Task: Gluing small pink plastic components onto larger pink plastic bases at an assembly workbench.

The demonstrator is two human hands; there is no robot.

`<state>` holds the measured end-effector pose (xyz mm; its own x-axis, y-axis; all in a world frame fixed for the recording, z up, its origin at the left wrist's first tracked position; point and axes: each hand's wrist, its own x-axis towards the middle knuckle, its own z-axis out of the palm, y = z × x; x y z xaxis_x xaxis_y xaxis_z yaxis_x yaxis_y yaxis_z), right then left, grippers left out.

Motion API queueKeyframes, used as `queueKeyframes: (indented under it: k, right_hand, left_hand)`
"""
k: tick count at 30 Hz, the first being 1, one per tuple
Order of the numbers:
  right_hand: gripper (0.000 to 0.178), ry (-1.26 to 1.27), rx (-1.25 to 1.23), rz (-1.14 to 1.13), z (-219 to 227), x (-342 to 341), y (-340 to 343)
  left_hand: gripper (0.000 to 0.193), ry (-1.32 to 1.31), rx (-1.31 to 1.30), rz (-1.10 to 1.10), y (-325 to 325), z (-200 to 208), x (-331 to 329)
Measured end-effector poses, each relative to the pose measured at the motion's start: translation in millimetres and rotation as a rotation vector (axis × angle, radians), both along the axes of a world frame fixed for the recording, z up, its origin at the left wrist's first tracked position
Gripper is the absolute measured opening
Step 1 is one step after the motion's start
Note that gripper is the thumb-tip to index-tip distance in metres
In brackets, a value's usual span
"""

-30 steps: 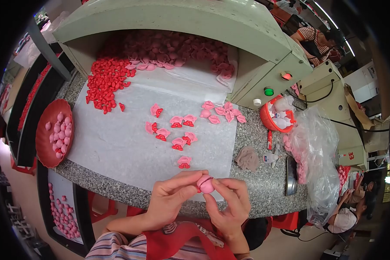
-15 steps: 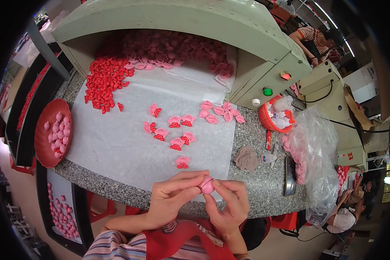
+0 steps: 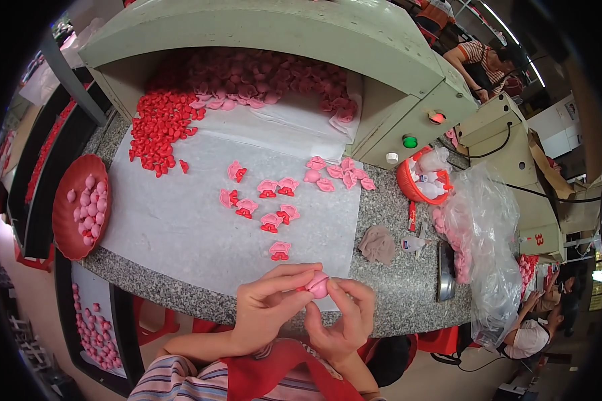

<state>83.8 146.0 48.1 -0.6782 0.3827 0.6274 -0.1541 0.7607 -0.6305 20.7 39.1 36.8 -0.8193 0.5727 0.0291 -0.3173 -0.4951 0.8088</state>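
Note:
Between both hands, above the near edge of the white sheet (image 3: pixel 187 234), is a round pink plastic piece (image 3: pixel 320 286) with a seam and a bit of red at its left side. My left hand (image 3: pixel 269 306) pinches its left side between thumb and fingertips. On the right side, my right hand (image 3: pixel 344 309) grips it with its fingers. Just beyond lies a pink half-shell with a red base (image 3: pixel 279 250). Several more such pairs (image 3: pixel 269 222) are spread over the sheet, and loose pink shells (image 3: pixel 326 184) lie to their right.
Red parts (image 3: pixel 157 134) and pink shells (image 3: pixel 267 77) are heaped by a green metal housing (image 3: pixel 267 23). A red bowl (image 3: pixel 63 224) of pink balls stands left. On the right are an orange basket (image 3: pixel 408 184) with bottles, a crumpled cloth (image 3: pixel 378 244), a phone (image 3: pixel 446 271) and a plastic bag (image 3: pixel 491 234).
My fingers have shifted on the round pink piece, which has turned so that red shows at its left side. My right hand has moved slightly left.

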Motion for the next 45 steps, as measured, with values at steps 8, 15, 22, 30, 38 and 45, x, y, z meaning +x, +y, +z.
queueKeyframes:
  k: [8, 15, 22, 30, 38, 45]
  right_hand:
    - [0.041, -0.024, 0.059, -0.006, -1.7, 6.6, 3.2]
    - [0.039, -0.036, 0.113, -0.039, 1.6, 7.8, 2.9]
    - [0.04, -0.03, 0.137, -0.045, 3.8, 7.9, 1.8]
    - [0.04, -0.025, 0.153, -0.051, 5.0, 8.9, 0.5]
    - [0.031, -0.041, 0.127, -0.026, 7.2, 13.3, -1.2]
    - [0.033, -0.044, 0.08, -0.076, 11.2, 4.9, -2.8]
  left_hand:
    - [0.034, 0.014, 0.029, 0.001, 1.7, 1.4, 0.7]
    - [0.033, 0.063, 0.005, 0.006, 2.1, 4.5, -0.1]
    - [0.028, 0.09, 0.005, 0.005, 1.7, 2.1, 1.1]
    - [0.027, 0.149, -0.027, 0.045, 2.7, 2.9, 1.9]
    - [0.024, 0.172, -0.002, 0.094, 4.5, 1.9, 2.7]
    - [0.024, 0.038, 0.028, 0.045, 4.3, -0.1, 2.0]
